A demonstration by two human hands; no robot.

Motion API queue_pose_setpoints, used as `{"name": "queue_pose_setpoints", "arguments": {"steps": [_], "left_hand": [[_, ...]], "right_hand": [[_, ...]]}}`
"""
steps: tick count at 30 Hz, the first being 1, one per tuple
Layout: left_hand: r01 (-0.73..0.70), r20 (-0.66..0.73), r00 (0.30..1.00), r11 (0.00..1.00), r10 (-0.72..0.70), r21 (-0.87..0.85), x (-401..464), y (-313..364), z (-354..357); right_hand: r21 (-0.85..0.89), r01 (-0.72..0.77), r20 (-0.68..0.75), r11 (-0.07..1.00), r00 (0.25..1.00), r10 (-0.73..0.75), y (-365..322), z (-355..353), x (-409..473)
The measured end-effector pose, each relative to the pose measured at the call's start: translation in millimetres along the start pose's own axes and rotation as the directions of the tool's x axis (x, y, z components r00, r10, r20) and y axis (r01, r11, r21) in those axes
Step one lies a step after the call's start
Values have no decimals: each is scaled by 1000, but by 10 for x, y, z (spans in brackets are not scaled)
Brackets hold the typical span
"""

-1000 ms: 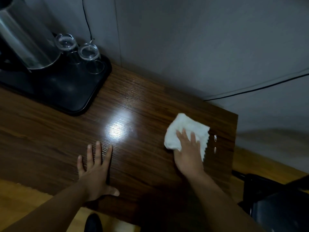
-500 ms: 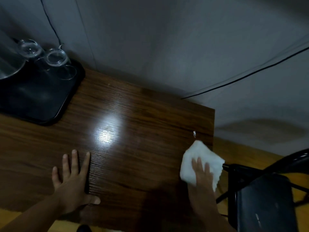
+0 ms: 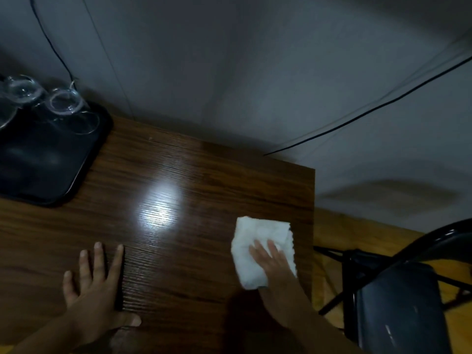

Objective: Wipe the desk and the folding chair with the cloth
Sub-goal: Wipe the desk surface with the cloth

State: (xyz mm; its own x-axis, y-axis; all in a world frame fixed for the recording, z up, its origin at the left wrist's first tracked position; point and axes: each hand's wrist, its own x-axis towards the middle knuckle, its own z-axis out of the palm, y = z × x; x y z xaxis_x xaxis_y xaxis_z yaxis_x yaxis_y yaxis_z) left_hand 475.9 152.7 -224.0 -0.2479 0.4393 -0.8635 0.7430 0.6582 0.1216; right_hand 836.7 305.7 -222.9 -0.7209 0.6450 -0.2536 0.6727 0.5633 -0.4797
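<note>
Tabletop point(image 3: 194, 180) wiping in hand. Right hand point(image 3: 274, 264) presses the cloth point(image 3: 251, 241) flat near the tabletop's right edge — fingers straight, no grip closed round it. Left hand point(image 3: 94, 284) rests spread, bracing. Chair point(image 3: 398, 310) beyond that edge appears untouched — likely next.

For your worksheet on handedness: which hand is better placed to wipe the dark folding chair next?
Right. The right hand already presses the white cloth near the desk edge beside the dark folding chair; the left hand lies flat, farther away.
</note>
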Motion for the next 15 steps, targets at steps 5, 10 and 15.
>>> {"name": "queue_pose_setpoints", "arguments": {"steps": [5, 10, 15], "left_hand": [[-4, 15, 1000, 1000, 4, 14, -31, 9, -31], [-7, 8, 1000, 1000, 7, 22, -25, 11, -29], [-1, 15, 1000, 999, 1, 41, -11, -6, -21]], "right_hand": [[245, -470, -205, 848, 830, 519, 230, -355, 908], [32, -61, -129, 998, 990, 65, -572, 353, 960], [-226, 120, 37, 967, 993, -115, -214, 456, 149]]}}
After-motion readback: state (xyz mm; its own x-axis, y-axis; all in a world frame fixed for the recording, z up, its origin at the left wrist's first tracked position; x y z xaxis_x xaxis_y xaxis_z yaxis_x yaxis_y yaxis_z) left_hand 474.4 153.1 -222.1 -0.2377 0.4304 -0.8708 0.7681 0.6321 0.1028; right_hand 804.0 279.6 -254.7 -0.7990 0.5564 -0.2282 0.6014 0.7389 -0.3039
